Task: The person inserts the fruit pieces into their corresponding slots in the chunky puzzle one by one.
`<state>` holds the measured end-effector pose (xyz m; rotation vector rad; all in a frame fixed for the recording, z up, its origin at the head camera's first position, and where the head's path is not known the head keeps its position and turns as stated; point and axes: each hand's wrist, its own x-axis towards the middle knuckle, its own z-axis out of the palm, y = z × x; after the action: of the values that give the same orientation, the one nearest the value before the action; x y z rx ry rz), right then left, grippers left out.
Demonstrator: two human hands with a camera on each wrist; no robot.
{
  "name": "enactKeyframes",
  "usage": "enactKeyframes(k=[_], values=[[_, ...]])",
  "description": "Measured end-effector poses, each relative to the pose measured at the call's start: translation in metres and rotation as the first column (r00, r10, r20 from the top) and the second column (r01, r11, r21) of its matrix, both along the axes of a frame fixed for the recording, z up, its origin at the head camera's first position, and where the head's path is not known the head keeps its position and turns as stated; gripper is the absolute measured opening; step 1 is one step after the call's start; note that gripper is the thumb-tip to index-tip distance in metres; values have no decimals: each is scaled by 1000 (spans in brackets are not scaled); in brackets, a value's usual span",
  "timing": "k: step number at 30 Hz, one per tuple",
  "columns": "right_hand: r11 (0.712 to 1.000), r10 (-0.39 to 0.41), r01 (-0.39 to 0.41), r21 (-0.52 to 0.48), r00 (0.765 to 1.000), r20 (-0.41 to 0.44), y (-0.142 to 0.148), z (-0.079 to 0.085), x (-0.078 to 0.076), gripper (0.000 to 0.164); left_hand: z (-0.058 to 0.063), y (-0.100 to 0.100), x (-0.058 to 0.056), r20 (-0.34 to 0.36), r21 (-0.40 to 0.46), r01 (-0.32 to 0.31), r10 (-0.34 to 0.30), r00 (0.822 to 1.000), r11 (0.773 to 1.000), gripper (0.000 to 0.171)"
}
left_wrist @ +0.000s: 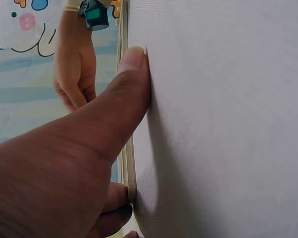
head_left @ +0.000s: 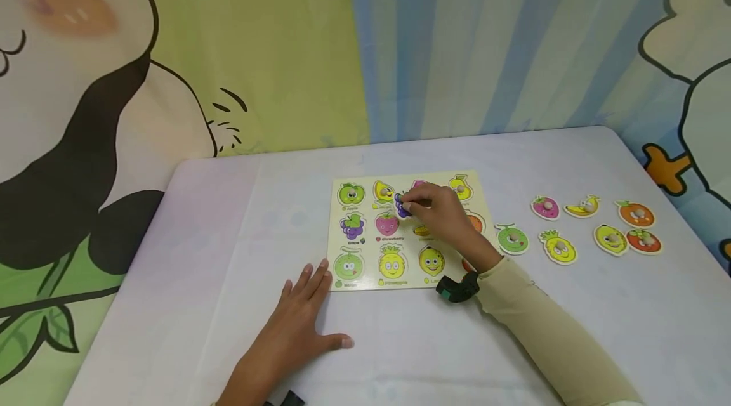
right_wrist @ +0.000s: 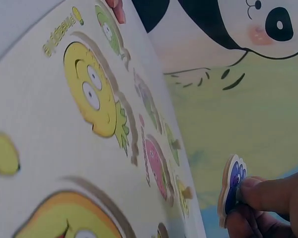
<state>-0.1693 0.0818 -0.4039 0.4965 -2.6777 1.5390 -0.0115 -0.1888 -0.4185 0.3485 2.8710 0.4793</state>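
My right hand (head_left: 442, 212) pinches a purple grape puzzle piece (right_wrist: 233, 186) between thumb and fingers, held above the upper middle of the fruit puzzle board (head_left: 368, 185). On the board's left side is the printed grape recess (head_left: 352, 226), below an apple piece (head_left: 351, 193) with a knob. My left hand (head_left: 302, 320) lies on the table with straight, spread fingers, its fingertips at the board's lower left edge. Its thumb (left_wrist: 134, 62) points along the near side, seen in the left wrist view. The right hand hides part of the board's top row.
Several loose knobbed pieces lie right of the board: a melon (head_left: 513, 239), strawberry (head_left: 545, 207), banana (head_left: 582, 206), pineapple (head_left: 558, 247), lemon (head_left: 610, 240), orange (head_left: 636, 214) and tomato (head_left: 645, 242). A cartoon-printed cloth (head_left: 257, 44) stands behind the white table (head_left: 251, 222).
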Motion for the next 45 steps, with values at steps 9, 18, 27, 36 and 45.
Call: enactKeyframes(k=[9,18,27,36,45], values=[[1000,16,-15,-12,998,65,-35,-8,-5,12,-1,0,1,-5,-4,0,0,1000,1000,113],[997,72,-72,-8,991,113,-65,-10,-4,13,-1,0,1,2,6,12,-12,1000,1000,112],[981,180,-184,57,981,73,-80,-19,-3,11,-3,0,2,-8,-6,9,-9,1000,1000,112],[970,223,-226,86,974,37,-81,-21,-2,10,-3,0,1,-10,9,12,-12,1000,1000,112],[948,272,-270,169,962,10,-82,-16,-4,12,-2,0,0,-13,-6,18,-19,1000,1000,113]])
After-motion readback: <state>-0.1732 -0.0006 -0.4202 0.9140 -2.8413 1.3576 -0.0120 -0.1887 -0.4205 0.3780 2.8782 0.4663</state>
